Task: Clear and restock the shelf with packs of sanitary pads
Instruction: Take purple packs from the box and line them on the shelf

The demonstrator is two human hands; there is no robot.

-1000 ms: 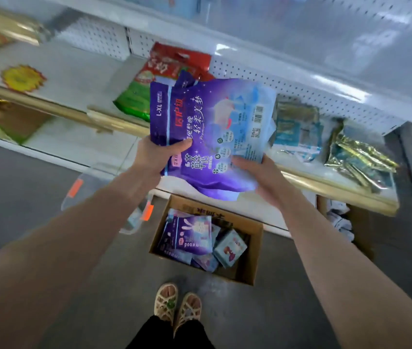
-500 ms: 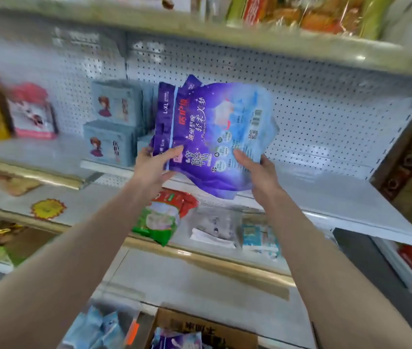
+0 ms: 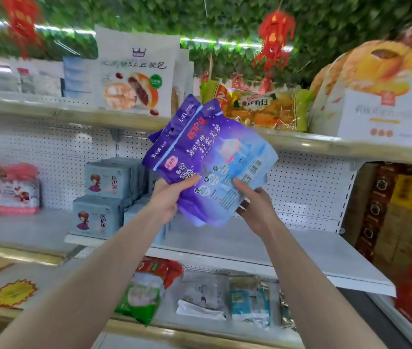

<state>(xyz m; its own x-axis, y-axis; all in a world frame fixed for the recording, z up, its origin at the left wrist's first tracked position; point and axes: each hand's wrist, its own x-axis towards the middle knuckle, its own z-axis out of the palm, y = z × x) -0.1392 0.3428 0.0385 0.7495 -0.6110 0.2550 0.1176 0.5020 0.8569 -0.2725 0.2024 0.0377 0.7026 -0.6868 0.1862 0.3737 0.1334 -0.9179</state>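
Pack (image 3: 207, 159): purple, tilted above shelf (image 3: 250, 245).
Hands: left hand (image 3: 166, 200) and right hand (image 3: 255, 210) both grip it.
Advice: stand upright beside blue packs (image 3: 104, 197).

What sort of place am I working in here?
Probably a small grocery or convenience shop: white metal shelves with pegboard backs, stacked pale blue sanitary pad packs, and a white bread bag on the top shelf. The left hand and right hand grip purple plastic pad packs.

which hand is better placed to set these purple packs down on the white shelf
Probably the right hand: it grips the purple packs on the side nearest the bare stretch of white shelf, while the left hand sits in front of the stacked blue packs.
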